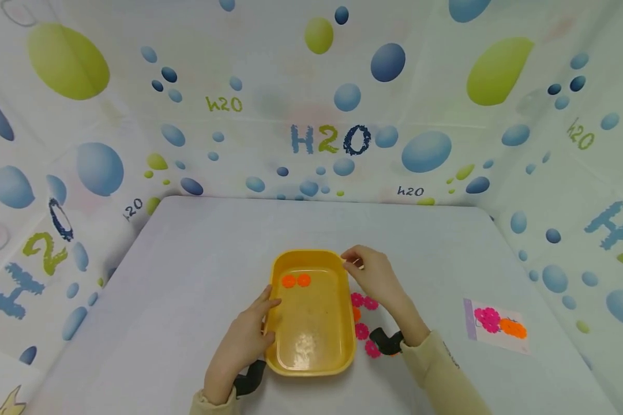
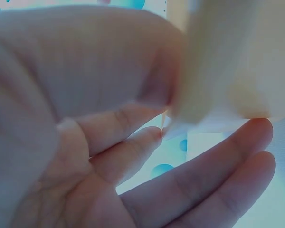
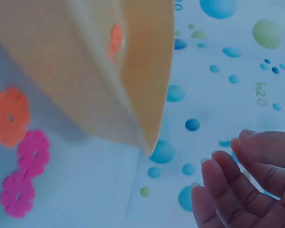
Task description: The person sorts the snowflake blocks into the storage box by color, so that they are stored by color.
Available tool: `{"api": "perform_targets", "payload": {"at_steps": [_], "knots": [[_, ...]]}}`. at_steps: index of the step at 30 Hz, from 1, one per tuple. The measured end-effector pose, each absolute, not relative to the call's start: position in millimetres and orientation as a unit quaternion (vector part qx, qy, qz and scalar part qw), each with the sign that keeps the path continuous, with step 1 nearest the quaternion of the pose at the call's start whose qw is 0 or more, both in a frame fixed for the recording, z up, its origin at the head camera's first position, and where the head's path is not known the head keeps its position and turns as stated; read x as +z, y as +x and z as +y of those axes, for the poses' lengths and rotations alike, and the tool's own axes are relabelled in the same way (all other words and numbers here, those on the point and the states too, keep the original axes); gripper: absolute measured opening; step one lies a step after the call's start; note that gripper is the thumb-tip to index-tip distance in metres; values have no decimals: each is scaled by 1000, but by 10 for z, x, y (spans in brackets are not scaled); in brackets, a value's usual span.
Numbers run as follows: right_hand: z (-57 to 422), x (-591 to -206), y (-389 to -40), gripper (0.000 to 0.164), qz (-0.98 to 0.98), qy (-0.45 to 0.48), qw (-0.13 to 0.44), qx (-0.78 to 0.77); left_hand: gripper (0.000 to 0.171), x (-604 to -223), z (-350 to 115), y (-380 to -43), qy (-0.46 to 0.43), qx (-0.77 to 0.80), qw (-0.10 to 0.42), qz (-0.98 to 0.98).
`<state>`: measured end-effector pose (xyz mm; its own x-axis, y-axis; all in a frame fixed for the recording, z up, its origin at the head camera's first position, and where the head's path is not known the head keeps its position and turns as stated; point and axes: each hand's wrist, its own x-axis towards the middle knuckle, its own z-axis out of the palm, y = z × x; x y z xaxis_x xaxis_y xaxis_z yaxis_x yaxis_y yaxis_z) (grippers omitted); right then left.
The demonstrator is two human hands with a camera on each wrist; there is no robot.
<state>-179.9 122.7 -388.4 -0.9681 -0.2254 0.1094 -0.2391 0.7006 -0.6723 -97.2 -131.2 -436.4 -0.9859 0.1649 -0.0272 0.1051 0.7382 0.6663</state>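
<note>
My left hand (image 1: 246, 331) rests along the left side of a yellow plastic tray (image 1: 311, 328), fingertips at the rim and fingers spread. In the left wrist view, the thumb (image 2: 99, 57) and fairly straight fingers meet the tray's blurred wall. My right hand (image 1: 371, 271) is by the tray's far right corner; the right wrist view shows its fingers loosely bent with nothing between them. Inside the tray, two orange notched flower discs (image 1: 296, 280) lie side by side near the far end. Pink flower discs (image 1: 361, 331) and an orange one (image 3: 10, 117) lie beside the tray's right wall.
A white card (image 1: 490, 342) with a purple edge strip lies on the right of the table, showing pink and orange flower shapes. The pale table (image 1: 213, 242) is enclosed by a spotted curtain (image 1: 270, 161) behind and at the sides. Black wrist mounts (image 1: 386, 341) sit beneath both wrists.
</note>
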Motion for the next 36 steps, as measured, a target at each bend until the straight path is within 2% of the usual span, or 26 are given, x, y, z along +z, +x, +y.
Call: {"api": "perform_targets", "payload": {"at_steps": [6,16,25,36], "knots": [[1403,-3994,-1742,19,-929,97,14,357,58,-4361,-1306,-975,72,351,43,933],[1445,-4226,-1658,18,-932,74,-35,352,57,-4320,-1297,-945,77,354,44,931],[1429,-4403,-1538,16,-943,86,-51,317,58,-4336,-1304,-954,78,354,37,931],[1358,-4548,-1439,24,-951,92,-78,285,57,-4348,-1304,-957,71,350,39,933]]}}
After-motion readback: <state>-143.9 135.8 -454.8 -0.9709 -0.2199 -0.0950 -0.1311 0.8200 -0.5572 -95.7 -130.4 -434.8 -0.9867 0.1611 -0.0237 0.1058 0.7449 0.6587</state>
